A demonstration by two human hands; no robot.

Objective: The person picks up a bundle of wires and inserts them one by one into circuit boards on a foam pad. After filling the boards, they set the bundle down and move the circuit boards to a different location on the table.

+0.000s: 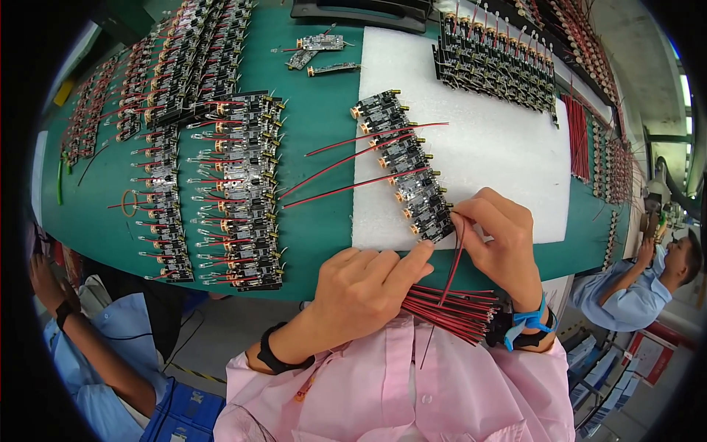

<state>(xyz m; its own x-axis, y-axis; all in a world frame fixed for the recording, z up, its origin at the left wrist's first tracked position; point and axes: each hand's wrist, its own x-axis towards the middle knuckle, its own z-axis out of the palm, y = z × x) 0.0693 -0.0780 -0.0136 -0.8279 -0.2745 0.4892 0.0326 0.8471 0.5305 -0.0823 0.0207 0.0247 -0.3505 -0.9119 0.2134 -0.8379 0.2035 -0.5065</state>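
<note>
A strip of joined circuit boards (406, 166) lies slanted on the white foam sheet (508, 162), with three red-and-black wire pairs (357, 197) lying across it. My right hand (497, 232) pinches a single red-and-black wire (452, 264) between thumb and fingertips, at the right edge of the strip's near end. My left hand (366, 287) is closed around one end of a bundle of red-and-black wires (455, 315), which fans out to the right. Its index finger reaches to the strip's near end. The palm and the gripped wire ends are hidden.
Long rows of circuit boards with wires (239, 191) cover the green table mat (317, 243) on the left. More board strips (497, 62) lie at the far right of the foam, beside a red wire bundle (577, 136). Loose boards (320, 46) lie behind. Co-workers sit on both sides.
</note>
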